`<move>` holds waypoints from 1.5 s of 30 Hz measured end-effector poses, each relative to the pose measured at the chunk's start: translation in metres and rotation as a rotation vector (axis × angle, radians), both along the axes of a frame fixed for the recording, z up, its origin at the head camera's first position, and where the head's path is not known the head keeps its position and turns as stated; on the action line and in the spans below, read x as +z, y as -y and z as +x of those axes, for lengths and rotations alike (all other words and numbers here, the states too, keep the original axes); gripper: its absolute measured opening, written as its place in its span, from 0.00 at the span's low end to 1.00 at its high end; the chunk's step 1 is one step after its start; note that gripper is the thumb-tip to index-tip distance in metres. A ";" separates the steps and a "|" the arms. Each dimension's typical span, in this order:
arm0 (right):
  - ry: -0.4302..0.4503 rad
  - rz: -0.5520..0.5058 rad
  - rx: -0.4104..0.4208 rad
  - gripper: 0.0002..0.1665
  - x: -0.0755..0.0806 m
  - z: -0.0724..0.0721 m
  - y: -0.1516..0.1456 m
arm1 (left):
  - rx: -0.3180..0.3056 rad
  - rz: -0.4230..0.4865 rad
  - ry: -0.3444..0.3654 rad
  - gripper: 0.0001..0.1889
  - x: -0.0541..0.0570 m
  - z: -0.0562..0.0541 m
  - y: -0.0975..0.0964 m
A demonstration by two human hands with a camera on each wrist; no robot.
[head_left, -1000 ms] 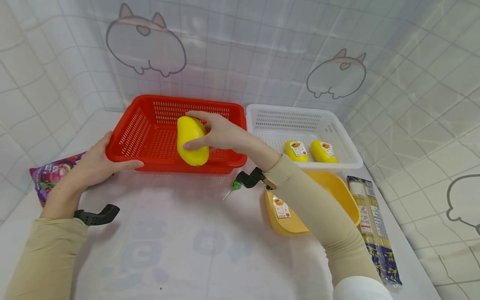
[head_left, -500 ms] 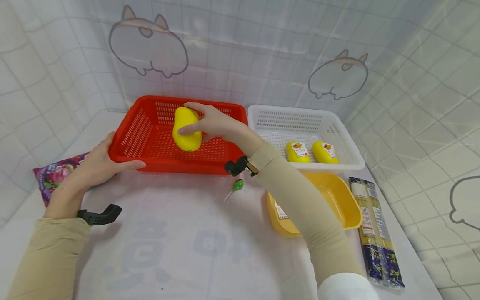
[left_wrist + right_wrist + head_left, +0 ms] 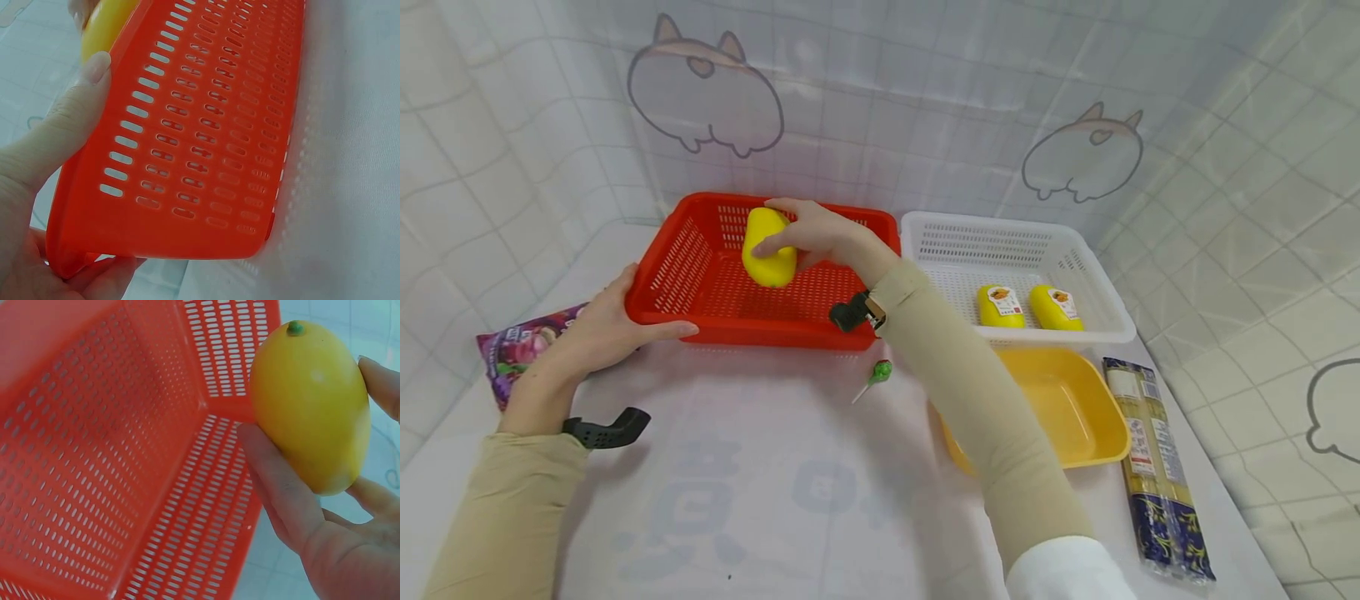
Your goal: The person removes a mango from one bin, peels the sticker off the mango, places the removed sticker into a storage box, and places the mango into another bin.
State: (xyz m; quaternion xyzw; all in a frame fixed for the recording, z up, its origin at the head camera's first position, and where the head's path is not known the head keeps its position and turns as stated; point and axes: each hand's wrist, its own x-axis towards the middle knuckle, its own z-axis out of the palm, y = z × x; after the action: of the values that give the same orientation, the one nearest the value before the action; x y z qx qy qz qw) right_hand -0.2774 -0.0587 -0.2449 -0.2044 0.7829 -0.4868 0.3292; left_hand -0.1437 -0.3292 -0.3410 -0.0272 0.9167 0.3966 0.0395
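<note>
A plain yellow mango (image 3: 769,271) with a small green stem spot (image 3: 295,327) is gripped by my right hand (image 3: 820,233), thumb and fingers on its sides. It is held over the inside of the red plastic basket (image 3: 752,333), with holes in its walls, and no contact with the floor is plain. My left hand (image 3: 598,329) grips the basket's left front corner. In the left wrist view, that hand's thumb (image 3: 75,103) lies along the rim, and its fingers are partly hidden below the corner.
Two labelled yellow mangoes (image 3: 1000,312) lie in a white basket (image 3: 1052,336) beside the red one. A yellow tub (image 3: 1067,408), partly behind my right sleeve, stands before it. A noodle packet (image 3: 1157,475), a green lollipop (image 3: 880,372) and a purple bag (image 3: 523,346) lie on the table.
My right hand has carried the mango back and slightly left, deeper over the red basket. The left hand stays at the basket's corner. The view has shifted slightly.
</note>
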 end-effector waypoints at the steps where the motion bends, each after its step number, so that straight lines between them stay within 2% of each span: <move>1: 0.004 -0.001 0.000 0.50 -0.001 -0.002 0.001 | 0.001 0.000 -0.002 0.61 0.000 0.000 0.000; 8: 0.037 -0.003 0.007 0.50 -0.007 -0.013 0.006 | -0.006 -0.002 -0.036 0.60 -0.001 -0.002 -0.001; 15: 0.075 0.005 -0.004 0.50 -0.016 -0.023 0.010 | -0.002 0.005 -0.005 0.62 0.000 -0.002 -0.005; 20: 0.106 0.001 -0.009 0.50 -0.023 -0.029 0.016 | 0.004 0.003 -0.019 0.61 0.002 -0.001 -0.004; 27: 0.147 0.057 -0.026 0.49 -0.038 -0.039 0.019 | -0.011 0.026 -0.046 0.59 -0.004 0.000 -0.005; 31: 0.165 0.059 -0.021 0.48 -0.047 -0.041 0.020 | -0.019 0.025 -0.061 0.58 -0.003 0.002 -0.006; 36: 0.170 0.069 0.031 0.50 -0.054 -0.043 0.025 | -0.036 0.034 -0.080 0.56 -0.001 0.001 -0.007; 42: 0.139 0.072 0.088 0.50 -0.061 -0.046 0.034 | -0.034 0.030 -0.068 0.57 -0.002 0.001 -0.009; 45: 0.117 0.110 0.099 0.50 -0.064 -0.044 0.039 | -0.031 0.021 -0.062 0.57 -0.001 0.002 -0.009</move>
State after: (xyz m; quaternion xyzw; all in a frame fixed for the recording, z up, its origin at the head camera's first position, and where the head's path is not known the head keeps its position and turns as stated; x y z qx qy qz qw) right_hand -0.3218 -0.0974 -0.3088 -0.1954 0.7770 -0.4372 0.4087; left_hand -0.1420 -0.3201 -0.3418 -0.0002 0.9136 0.4062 0.0173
